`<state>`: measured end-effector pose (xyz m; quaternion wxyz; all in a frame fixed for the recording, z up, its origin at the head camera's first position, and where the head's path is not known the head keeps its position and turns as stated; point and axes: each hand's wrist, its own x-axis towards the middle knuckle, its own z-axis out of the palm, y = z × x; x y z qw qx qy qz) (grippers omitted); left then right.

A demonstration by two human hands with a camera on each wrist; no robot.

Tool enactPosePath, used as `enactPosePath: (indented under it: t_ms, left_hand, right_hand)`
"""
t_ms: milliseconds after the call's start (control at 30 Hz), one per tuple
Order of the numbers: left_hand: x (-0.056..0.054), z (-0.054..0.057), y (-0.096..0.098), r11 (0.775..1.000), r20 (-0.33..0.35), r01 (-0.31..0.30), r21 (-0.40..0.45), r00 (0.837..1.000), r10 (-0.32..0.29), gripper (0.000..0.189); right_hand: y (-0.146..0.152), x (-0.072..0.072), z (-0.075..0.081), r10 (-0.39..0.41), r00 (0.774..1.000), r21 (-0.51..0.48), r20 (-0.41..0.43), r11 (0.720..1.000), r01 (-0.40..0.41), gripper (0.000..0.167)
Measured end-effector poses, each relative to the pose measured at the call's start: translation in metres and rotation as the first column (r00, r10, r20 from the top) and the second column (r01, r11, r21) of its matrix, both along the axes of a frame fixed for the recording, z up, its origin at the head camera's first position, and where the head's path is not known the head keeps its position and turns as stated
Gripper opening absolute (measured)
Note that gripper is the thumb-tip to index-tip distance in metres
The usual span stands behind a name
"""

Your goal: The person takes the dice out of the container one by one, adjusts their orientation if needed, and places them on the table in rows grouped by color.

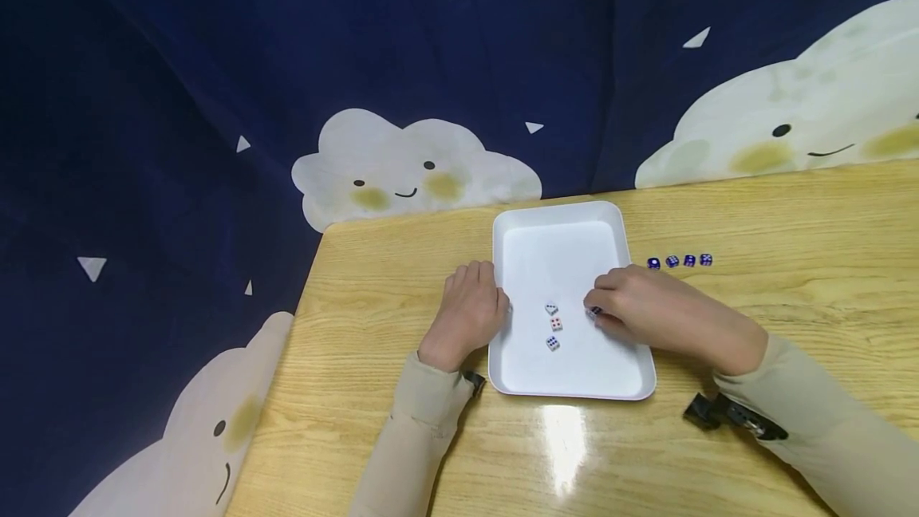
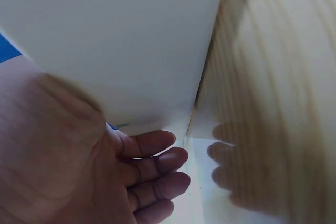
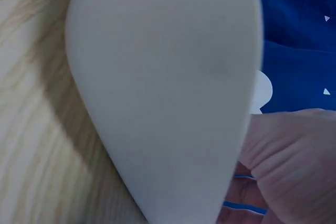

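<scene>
A white tray [image 1: 563, 385] lies on the wooden table. My left hand [image 1: 470, 305] holds its left rim; in the left wrist view the curled fingers [image 2: 163, 161] are at the outer wall, and the thumb reaches over the rim. My right hand [image 1: 632, 305] reaches over the right rim and pinches a dark blue die [image 1: 593, 313] low inside the tray, partly covered by the fingers. Left of it, three white dice lie loosely in line: one with dark pips [image 1: 551, 308], one with red pips [image 1: 556, 324], one with blue pips [image 1: 553, 344]. The right wrist view hides the right fingertips behind the tray wall.
Several dark blue dice [image 1: 672, 261] stand in a row on the table [image 1: 811, 262], right of the tray and beyond the right forearm. A dark blue curtain [image 1: 431, 46] with clouds and white triangles hangs behind the table's back edge. Each wrist wears a black camera mount.
</scene>
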<state>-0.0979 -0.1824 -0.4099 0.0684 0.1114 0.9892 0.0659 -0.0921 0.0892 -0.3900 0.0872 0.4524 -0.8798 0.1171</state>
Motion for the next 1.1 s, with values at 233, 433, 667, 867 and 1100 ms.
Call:
enactPosePath:
  t_ms: [233, 433, 667, 867, 1100]
  left_hand:
    - [0.000, -0.001, 0.000, 1.000, 0.001, -0.003, -0.003, 1.000, 0.003, 0.025]
    - [0.000, -0.001, 0.000, 1.000, -0.002, -0.001, -0.005, 1.000, 0.001, 0.025]
    - [0.000, -0.003, -0.001, 1.000, -0.009, 0.003, -0.006, 1.000, -0.003, 0.025]
    - [0.000, -0.002, -0.001, 1.000, -0.006, 0.007, -0.008, 1.000, -0.008, 0.025]
    - [0.000, -0.001, -0.001, 1.000, -0.006, 0.010, -0.009, 1.000, -0.010, 0.026]
  right_hand:
    - [0.003, 0.000, 0.006, -0.020, 1.000, -0.011, 0.015, 1.000, 0.020, 0.010]
    - [0.008, -0.002, 0.011, -0.035, 0.998, -0.017, 0.043, 0.999, 0.036, 0.011]
    - [0.012, -0.005, 0.015, -0.025, 0.999, -0.036, 0.022, 0.999, 0.026, 0.017]
    - [0.015, -0.005, 0.016, -0.031, 0.999, -0.039, 0.014, 0.999, 0.031, 0.019]
    - [0.019, -0.006, 0.018, -0.061, 0.998, -0.032, 0.022, 0.998, 0.061, 0.020]
